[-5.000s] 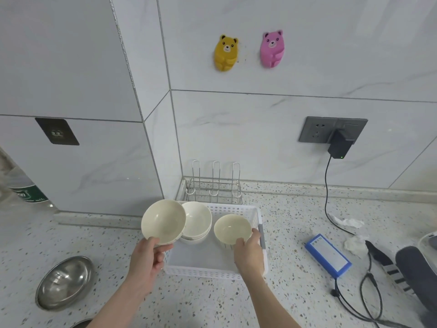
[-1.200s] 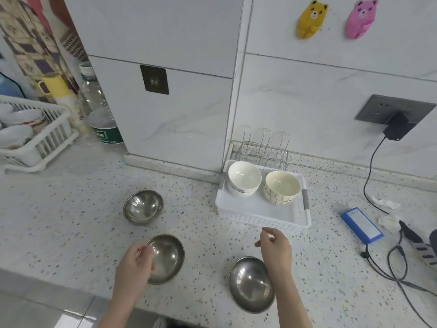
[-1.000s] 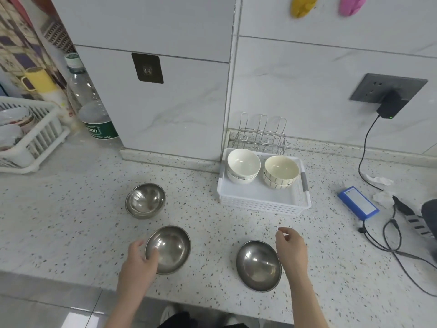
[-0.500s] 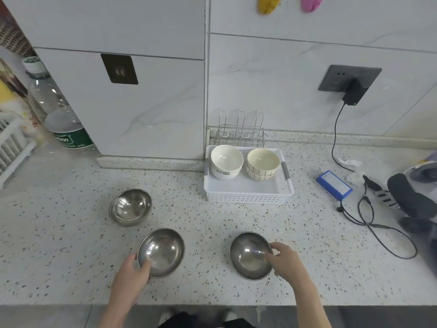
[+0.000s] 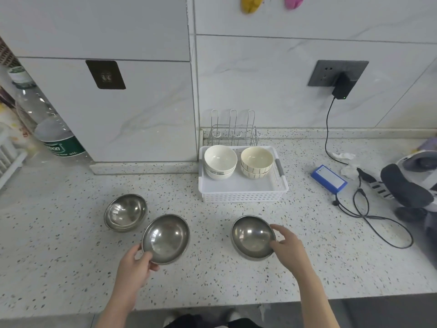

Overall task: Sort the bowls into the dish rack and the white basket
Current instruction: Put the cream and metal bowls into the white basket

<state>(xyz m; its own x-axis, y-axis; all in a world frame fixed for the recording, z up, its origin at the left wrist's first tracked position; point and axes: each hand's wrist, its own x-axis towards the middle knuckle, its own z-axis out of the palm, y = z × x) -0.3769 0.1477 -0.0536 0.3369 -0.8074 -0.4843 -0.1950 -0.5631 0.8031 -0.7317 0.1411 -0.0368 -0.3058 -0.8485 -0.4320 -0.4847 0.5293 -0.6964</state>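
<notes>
Steel bowl [image 5: 125,213] at far left sitting untouched on the table [image 5: 71,245]. Next to it, middle steel bowl [image 5: 165,238] now tipped up off the surface, near rim pinched in the left hand [image 5: 134,268], thumb inside, fingers under: a closed grip that half a second back only rested at the edge. Right steel bowl [image 5: 253,236] now clasped too, right hand [image 5: 287,247] curled over its right rim, bowl seemingly not lifted yet. Beyond, white basket [image 5: 243,194] holding two stacks of ceramic bowls [image 5: 221,160], unchanged. Behind it, wire dish rack [image 5: 234,132] bare. Ceramics apparently sorted; steel bowls probably bound for the rack next.
</notes>
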